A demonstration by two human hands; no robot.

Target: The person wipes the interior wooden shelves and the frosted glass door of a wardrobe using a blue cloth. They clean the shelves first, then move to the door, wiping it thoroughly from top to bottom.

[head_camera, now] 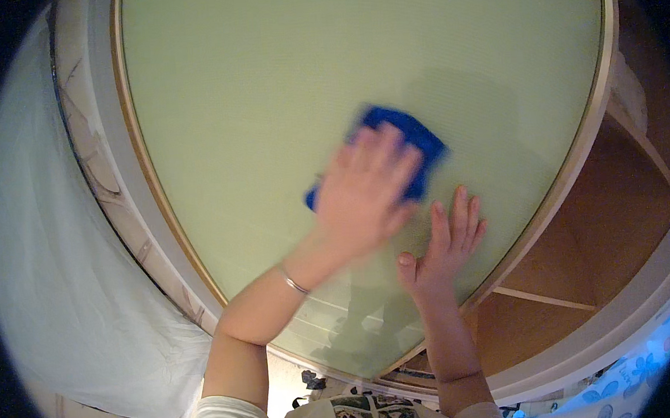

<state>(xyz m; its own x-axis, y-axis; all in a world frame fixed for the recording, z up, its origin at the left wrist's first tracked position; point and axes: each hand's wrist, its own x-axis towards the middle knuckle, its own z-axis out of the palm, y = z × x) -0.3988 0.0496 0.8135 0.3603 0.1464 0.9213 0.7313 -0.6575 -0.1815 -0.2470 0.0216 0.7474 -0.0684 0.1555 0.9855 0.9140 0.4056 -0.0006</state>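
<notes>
A large pale green panel, glossy like glass, (257,98) in a thin light frame fills the middle of the view. My left hand (365,189), blurred and with a metal bangle at its wrist, lies flat over a blue cloth (424,144) and presses it against the panel. The cloth sticks out past the fingertips and on both sides. To the right and lower, my right hand (445,242) rests on the panel with its fingers spread, holding nothing. The hands do not touch.
Open wooden shelves (576,239) stand along the right. Pale translucent sheeting (82,256) hangs at the left beside a marbled border (98,161). Small dark objects (313,379) lie on the floor below. At the lower right is flower-patterned material (632,380).
</notes>
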